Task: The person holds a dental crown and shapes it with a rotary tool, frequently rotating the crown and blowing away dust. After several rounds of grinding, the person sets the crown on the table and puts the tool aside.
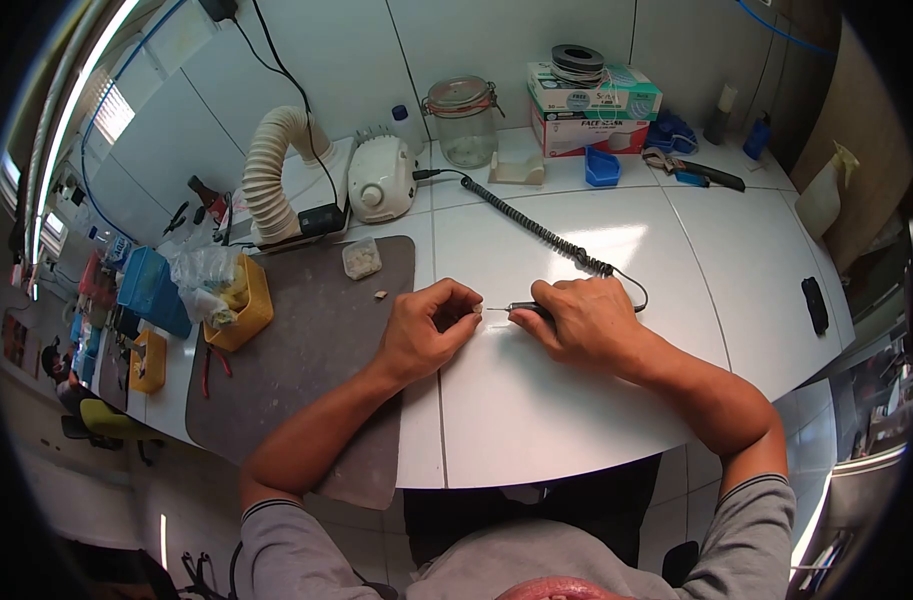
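Between the fingertips of my left hand (428, 328) is a tiny pale piece (478, 310), mostly hidden by the thumb and index finger. My right hand (596, 325) is closed around a rotary handpiece (522, 307), whose thin bur points left, its tip close to the pale piece. A coiled black cord (536, 232) runs from behind the right hand to a white motor unit (381, 182). Left of my left hand, another small pale piece (380, 294) lies on the dark mat (306, 340), below a little clear box (362, 258) with pale contents.
A ribbed hose (266, 170), a glass jar (463, 125), glove and mask boxes (591, 135), a blue tray (602, 168) and a black-handled tool (711, 175) line the back. Yellow bins (246, 305) and red-handled pliers (216, 370) are at the left; a black object (814, 305) lies far right.
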Available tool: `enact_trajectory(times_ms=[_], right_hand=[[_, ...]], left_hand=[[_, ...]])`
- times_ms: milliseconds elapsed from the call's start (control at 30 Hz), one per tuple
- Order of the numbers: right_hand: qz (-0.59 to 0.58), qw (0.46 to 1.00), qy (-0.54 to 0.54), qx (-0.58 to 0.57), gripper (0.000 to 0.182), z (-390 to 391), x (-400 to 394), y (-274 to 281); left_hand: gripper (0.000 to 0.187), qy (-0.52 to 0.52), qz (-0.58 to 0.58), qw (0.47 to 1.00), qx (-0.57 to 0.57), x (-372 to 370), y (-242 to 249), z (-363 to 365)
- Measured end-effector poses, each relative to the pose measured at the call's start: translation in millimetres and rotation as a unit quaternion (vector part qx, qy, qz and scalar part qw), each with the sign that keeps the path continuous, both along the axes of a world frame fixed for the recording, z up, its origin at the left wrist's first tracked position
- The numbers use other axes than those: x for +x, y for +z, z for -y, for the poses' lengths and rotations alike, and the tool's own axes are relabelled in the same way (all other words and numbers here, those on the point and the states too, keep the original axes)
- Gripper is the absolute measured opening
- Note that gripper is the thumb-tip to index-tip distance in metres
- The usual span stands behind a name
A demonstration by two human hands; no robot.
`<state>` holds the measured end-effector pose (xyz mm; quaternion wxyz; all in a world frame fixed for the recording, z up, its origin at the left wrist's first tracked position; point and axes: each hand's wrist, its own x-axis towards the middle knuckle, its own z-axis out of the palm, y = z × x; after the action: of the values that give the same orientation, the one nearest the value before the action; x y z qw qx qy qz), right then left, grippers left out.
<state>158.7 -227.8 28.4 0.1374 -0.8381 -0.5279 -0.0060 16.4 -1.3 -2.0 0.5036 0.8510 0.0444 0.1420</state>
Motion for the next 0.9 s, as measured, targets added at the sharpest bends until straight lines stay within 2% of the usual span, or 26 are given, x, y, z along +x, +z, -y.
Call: enact_trajectory(times_ms=[167,267,467,567,900], right_hand=[[-0.005,1.0,0.007,0.007,0.055,-0.4,1.6,-2.6],[-0.002,1.0,0.012,0.007,0.055,0.0,1.1,-2.7],[0.0,0.999,0.027,0.023,0.057,-0.9,-0.5,-3.6],[-0.004,0.999,0.025,0.023,0.057,-0.3,-0.5,-3.4],[-0.015,1.0,0.015,0.001,0.056,-1.2,-0.6,-0.5]], left_hand=[[0.015,-0.011,-0.014,1.0,0.005,-0.6,1.7,-0.6],[0.013,-0.017,0.034,0.999,0.011,1.4,-0.3,1.5],[0.016,-0.034,-0.002,0.999,-0.015,1.0,-2.9,-3.0],[0.017,-0.037,-0.028,0.999,0.016,0.0,4.6,-4.0],[0.016,-0.036,-0.026,0.999,-0.015,1.0,-1.9,-7.0]])
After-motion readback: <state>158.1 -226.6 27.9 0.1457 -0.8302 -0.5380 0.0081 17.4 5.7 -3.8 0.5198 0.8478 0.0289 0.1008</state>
